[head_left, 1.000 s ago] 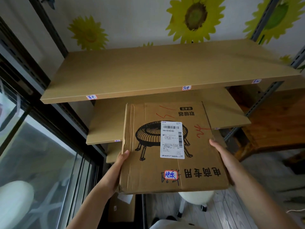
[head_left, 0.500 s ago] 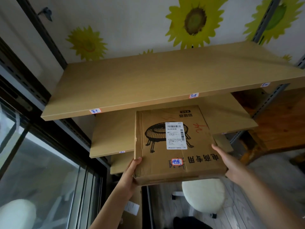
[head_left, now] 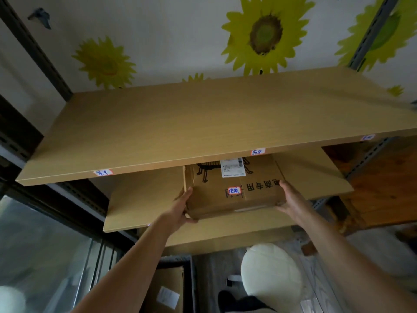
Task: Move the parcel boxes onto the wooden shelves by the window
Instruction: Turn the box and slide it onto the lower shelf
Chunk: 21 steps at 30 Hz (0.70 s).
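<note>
Both arms reaching far and up, left hand (head_left: 184, 207) and right hand (head_left: 291, 197) are gripping the near corners of the parcel box (head_left: 234, 193), lying flat on the middle shelf (head_left: 144, 199), its far part running in under the top shelf (head_left: 203, 123).

The parcel box (head_left: 234, 190) shows upside-down print "电商专用"; its white shipping label (head_left: 232, 167) is too blurred to read.
</note>
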Tool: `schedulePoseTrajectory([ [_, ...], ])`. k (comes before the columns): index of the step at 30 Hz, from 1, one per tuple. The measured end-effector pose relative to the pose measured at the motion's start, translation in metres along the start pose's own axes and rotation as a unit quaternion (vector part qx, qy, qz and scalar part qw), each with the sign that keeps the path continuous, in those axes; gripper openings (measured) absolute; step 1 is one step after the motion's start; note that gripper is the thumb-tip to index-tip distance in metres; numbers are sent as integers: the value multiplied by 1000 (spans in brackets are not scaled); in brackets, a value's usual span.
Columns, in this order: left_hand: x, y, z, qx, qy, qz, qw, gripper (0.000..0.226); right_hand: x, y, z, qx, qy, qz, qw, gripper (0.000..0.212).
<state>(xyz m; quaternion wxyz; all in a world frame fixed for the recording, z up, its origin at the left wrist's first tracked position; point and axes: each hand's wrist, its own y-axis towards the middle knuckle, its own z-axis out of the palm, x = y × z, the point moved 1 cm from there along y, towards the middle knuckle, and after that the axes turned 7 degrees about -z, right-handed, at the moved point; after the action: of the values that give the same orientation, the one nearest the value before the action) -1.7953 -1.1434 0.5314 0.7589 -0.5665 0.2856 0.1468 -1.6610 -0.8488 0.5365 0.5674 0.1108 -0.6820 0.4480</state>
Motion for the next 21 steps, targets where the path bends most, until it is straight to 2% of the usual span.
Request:
schedulePoseTrajectory([
  [3,-14,13,13,-14,17,19,1000,58,2,31,4,-10,11,-25,1000,49],
  [7,-13,30,26,-48,71,59,995,50,-6,63,2,-10,-44,-30,999,48],
  [11,-3,40,27,-58,149,69,985,80,-34,94,-9,0,-175,-42,984,56],
  [13,2,43,24,-71,170,74,980,82,-22,71,-3,-29,-216,-61,974,52],
  [16,5,40,20,-107,221,116,962,79,1,39,-1,-103,-248,-140,953,40],
  [18,4,34,17,-134,284,134,940,91,19,11,-2,-96,-203,-220,949,27],
  [21,1,19,13,-177,388,175,888,77,60,-51,-2,-55,-121,-311,941,28],
])
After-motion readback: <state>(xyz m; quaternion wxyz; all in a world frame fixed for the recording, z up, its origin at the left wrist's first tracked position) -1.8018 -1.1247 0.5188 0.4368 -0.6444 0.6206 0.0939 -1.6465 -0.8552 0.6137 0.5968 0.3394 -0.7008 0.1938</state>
